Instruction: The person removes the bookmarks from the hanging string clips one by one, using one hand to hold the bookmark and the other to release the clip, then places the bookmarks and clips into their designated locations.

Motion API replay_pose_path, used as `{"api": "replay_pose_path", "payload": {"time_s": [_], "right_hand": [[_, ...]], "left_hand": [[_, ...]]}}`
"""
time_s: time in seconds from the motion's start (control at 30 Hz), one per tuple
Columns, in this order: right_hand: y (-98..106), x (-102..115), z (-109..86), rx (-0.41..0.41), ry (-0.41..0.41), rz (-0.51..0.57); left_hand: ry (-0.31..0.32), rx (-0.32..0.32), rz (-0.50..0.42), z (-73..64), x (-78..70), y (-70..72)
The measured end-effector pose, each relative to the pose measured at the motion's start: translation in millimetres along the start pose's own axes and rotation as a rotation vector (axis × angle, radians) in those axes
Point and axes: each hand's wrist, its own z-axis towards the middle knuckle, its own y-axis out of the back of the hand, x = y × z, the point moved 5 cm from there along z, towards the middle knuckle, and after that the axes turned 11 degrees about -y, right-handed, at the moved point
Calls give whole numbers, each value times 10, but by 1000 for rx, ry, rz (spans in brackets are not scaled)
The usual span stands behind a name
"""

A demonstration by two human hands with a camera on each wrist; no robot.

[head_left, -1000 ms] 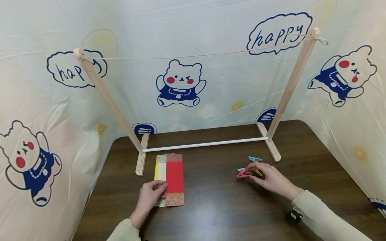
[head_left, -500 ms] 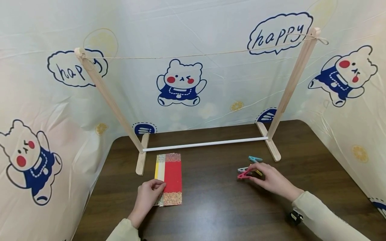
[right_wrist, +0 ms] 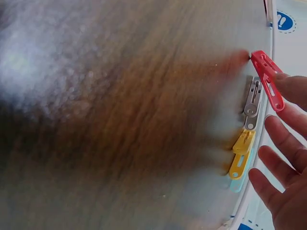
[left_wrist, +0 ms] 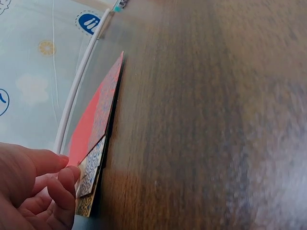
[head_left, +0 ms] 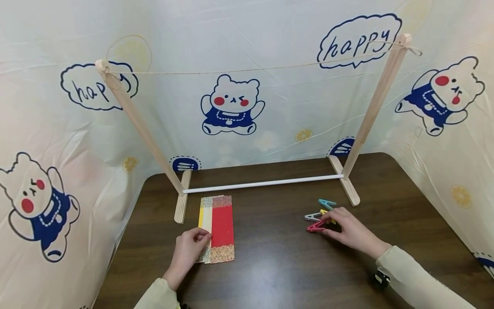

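Note:
My left hand pinches the left side of a small overlapping stack of paper cards between thumb and fingers. The red card lies on top, its ends patterned. A cream card shows beside it, and a yellow edge shows further left. In the left wrist view the red card slants just beyond my fingertips. My right hand pinches a pink clothespin by its handle end. Close to it lie a grey clothespin, a yellow clothespin and a blue clothespin.
Behind the cards stands a wooden frame with a left post, a right post and a white bottom rod. A thin string spans the post tops. A printed curtain surrounds the brown table.
The red card has shifted slightly left over the cream one and back a touch. The pink clothespin has moved a little right and toward me, away from the grey one.

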Motion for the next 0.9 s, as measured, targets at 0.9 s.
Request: {"api": "replay_pose_path", "payload": {"time_s": [0.9], "right_hand": [[-66, -106, -88, 27, -6, -92]], "left_hand": [[-188, -53, 140, 35, -182, 79]]}}
